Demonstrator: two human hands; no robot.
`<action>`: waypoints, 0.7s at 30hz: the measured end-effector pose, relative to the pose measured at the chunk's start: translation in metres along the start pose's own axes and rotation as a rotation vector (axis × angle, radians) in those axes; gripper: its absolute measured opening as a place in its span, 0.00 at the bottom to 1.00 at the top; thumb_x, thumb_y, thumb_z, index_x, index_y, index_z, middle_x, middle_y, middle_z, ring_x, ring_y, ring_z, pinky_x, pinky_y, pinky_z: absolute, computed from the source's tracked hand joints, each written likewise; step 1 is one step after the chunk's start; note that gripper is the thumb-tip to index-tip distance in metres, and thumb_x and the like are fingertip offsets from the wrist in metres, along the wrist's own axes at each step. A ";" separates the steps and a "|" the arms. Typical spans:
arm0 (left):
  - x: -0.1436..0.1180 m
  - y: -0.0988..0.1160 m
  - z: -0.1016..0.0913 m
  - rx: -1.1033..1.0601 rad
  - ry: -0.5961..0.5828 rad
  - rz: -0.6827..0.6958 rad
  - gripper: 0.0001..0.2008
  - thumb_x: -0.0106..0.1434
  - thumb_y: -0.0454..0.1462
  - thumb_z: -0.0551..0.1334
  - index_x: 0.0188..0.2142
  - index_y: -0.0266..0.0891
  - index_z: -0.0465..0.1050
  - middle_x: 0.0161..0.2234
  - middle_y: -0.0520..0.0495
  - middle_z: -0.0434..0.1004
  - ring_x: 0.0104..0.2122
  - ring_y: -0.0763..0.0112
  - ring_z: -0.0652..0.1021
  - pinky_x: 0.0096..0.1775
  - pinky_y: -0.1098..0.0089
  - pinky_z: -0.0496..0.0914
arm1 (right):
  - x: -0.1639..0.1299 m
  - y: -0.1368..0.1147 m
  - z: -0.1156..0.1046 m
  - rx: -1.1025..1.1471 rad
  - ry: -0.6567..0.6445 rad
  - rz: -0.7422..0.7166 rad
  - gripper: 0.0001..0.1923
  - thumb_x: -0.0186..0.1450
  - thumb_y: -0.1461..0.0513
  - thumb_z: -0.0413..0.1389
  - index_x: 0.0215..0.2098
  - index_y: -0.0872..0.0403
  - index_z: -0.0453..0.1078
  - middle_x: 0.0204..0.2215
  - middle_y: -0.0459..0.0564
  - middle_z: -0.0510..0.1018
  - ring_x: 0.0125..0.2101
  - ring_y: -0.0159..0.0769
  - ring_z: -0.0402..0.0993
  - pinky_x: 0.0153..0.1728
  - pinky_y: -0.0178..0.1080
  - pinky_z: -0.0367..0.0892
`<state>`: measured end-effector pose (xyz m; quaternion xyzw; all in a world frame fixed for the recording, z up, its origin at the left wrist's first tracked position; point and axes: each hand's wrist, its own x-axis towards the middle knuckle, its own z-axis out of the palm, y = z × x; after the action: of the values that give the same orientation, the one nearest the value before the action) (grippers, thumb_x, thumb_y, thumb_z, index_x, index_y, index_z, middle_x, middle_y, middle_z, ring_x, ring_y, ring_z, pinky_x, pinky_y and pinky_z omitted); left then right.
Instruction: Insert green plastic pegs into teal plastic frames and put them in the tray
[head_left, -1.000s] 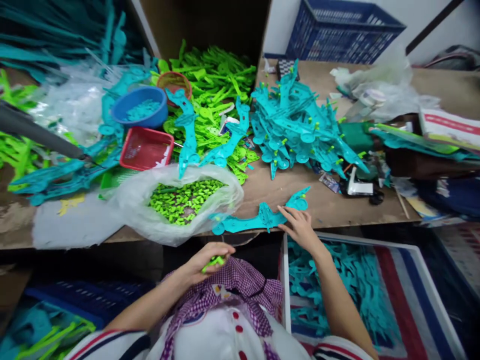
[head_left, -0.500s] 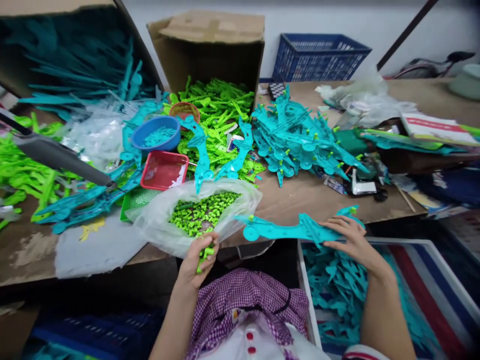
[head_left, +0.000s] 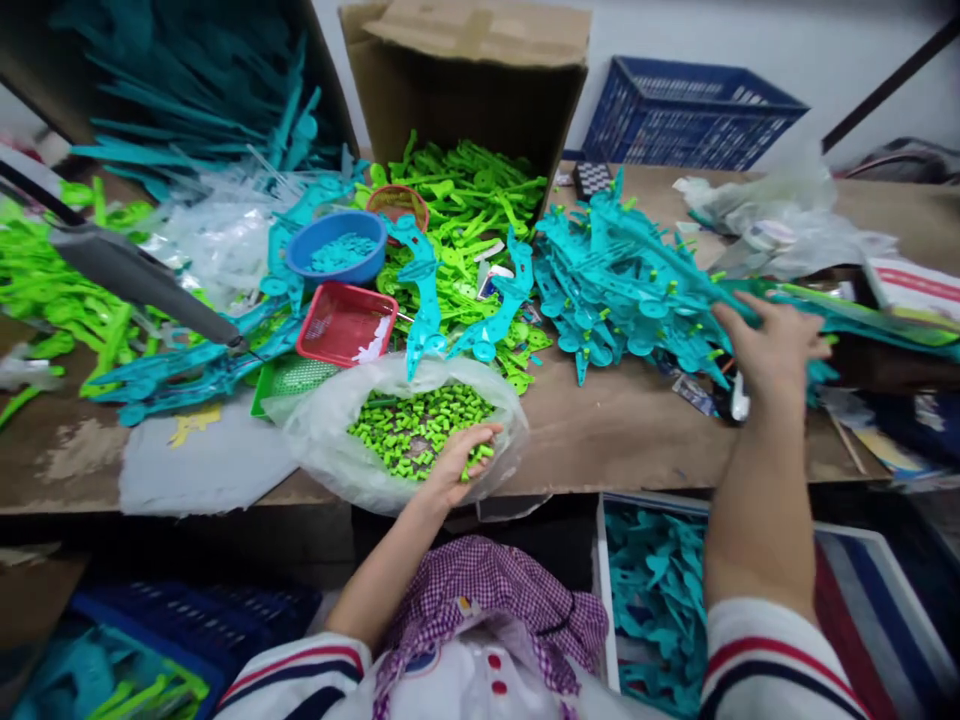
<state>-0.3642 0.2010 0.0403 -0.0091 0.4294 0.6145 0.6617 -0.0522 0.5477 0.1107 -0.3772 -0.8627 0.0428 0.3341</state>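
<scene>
My left hand (head_left: 459, 458) reaches into a clear plastic bag (head_left: 330, 450) of small green pegs (head_left: 405, 425), its fingers curled around some of them. My right hand (head_left: 772, 345) is stretched out to the right edge of a pile of teal plastic parts (head_left: 615, 290) fitted with green pegs. It grips a long teal part (head_left: 821, 372) there, blurred by motion and partly hidden under the hand.
A cardboard box (head_left: 472, 70) spills green parts (head_left: 465, 200) at the back. A blue bowl (head_left: 334, 250) and red basket (head_left: 341, 320) sit left of centre. A blue crate (head_left: 690, 115) stands behind. A white-rimmed bin (head_left: 652, 590) of teal parts is below the table edge.
My right hand has carried the long teal part from the table's front edge up to the teal pile on the right. My left hand moved from my lap into the bag of pegs.
</scene>
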 end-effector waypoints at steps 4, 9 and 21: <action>-0.001 -0.017 -0.008 0.060 0.017 -0.012 0.14 0.50 0.36 0.70 0.35 0.29 0.78 0.23 0.53 0.68 0.15 0.87 0.64 0.12 0.84 0.49 | 0.095 -0.007 0.082 -0.238 0.271 0.241 0.41 0.58 0.34 0.47 0.40 0.60 0.78 0.45 0.71 0.75 0.57 0.73 0.57 0.46 0.76 0.42; 0.017 -0.023 -0.031 -0.133 0.044 -0.111 0.13 0.50 0.33 0.69 0.35 0.30 0.76 0.25 0.53 0.69 0.16 0.87 0.66 0.12 0.85 0.48 | 0.073 -0.119 0.120 0.137 0.047 -0.014 0.28 0.63 0.41 0.54 0.49 0.50 0.74 0.47 0.60 0.75 0.54 0.60 0.67 0.52 0.68 0.59; 0.016 -0.027 -0.034 -0.128 0.000 -0.098 0.14 0.49 0.36 0.71 0.35 0.31 0.76 0.25 0.52 0.70 0.15 0.87 0.65 0.12 0.84 0.45 | 0.095 -0.318 0.287 0.286 -0.512 0.044 0.32 0.65 0.48 0.54 0.60 0.59 0.60 0.39 0.58 0.78 0.43 0.53 0.74 0.47 0.55 0.68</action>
<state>-0.3631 0.1890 -0.0049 -0.0724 0.3883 0.6076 0.6891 -0.4711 0.4373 0.0442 -0.3219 -0.8958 0.2648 0.1543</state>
